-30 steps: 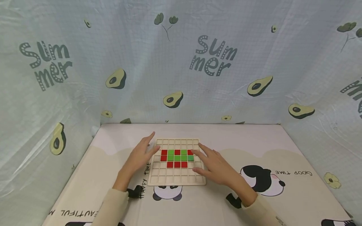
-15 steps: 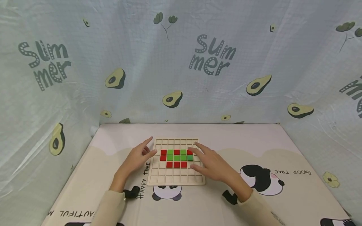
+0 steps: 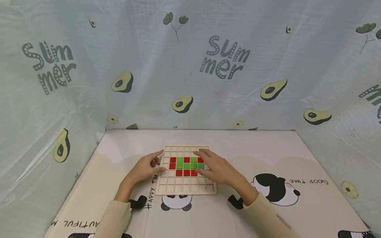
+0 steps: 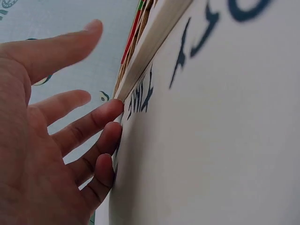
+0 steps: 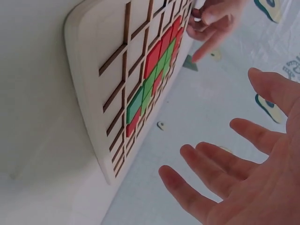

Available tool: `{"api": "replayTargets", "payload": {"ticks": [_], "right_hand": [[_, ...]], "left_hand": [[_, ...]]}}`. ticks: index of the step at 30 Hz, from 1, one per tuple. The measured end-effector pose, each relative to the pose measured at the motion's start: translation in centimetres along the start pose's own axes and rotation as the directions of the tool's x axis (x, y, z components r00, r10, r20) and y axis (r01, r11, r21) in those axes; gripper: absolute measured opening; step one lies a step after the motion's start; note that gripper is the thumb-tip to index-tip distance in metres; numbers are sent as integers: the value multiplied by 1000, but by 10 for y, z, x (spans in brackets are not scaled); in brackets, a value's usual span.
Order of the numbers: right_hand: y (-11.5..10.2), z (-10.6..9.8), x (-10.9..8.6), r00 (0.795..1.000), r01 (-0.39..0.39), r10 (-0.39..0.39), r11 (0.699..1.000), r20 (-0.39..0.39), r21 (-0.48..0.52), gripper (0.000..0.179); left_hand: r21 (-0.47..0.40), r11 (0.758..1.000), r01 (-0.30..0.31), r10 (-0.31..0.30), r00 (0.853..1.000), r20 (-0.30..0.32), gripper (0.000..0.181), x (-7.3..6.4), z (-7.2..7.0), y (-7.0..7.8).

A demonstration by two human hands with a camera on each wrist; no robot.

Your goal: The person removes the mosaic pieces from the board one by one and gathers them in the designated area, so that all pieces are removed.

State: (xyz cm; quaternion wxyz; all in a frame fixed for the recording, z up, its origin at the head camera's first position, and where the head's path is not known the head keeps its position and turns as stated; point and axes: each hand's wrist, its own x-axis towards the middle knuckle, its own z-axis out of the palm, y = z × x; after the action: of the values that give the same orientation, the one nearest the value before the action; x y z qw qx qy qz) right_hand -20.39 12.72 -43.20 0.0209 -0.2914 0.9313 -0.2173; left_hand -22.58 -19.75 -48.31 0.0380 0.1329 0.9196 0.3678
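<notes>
A square wooden grid board (image 3: pixel 186 189) lies flat on the table. Red tiles (image 3: pixel 179 173), bright green tiles (image 3: pixel 186 166) and one teal tile (image 5: pixel 135 105) fill a cluster of cells around its middle. At the board's left edge is my left hand (image 3: pixel 144 169), thumb and forefinger apart with nothing between them. In the left wrist view, its fingertips are down by the tabletop and the board's side (image 4: pixel 152 44). My right hand (image 3: pixel 220 167) hovers over the board's right part, palm facing the tiles, fingers spread and holding nothing. It covers some right-hand cells in the head view.
The table is covered by a beige cloth (image 3: pixel 178 224) printed with pandas and words. Pale curtains (image 3: pixel 148 49) with avocado prints close off the back and both sides. Black straps (image 3: pixel 138 202) sit at both wrists.
My right hand has moved left, farther over the board. The left hand has drawn slightly down and its fingers have bent a little at the board's left edge. Board and tiles keep their places.
</notes>
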Motion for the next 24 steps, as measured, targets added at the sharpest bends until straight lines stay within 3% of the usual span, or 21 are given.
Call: {"api": "replayTargets", "payload": {"ticks": [18,24], "right_hand": [[-5,-3,26,999,-9,4,995,53,97,62],[-7,-2,43,998,22,-32,988,62,154,60]], "left_hand": [[-76,994,-83,85,996,29,68,-2,1,-11],[-107,991,-86,90,995,35,69,-3,0,-14]]}}
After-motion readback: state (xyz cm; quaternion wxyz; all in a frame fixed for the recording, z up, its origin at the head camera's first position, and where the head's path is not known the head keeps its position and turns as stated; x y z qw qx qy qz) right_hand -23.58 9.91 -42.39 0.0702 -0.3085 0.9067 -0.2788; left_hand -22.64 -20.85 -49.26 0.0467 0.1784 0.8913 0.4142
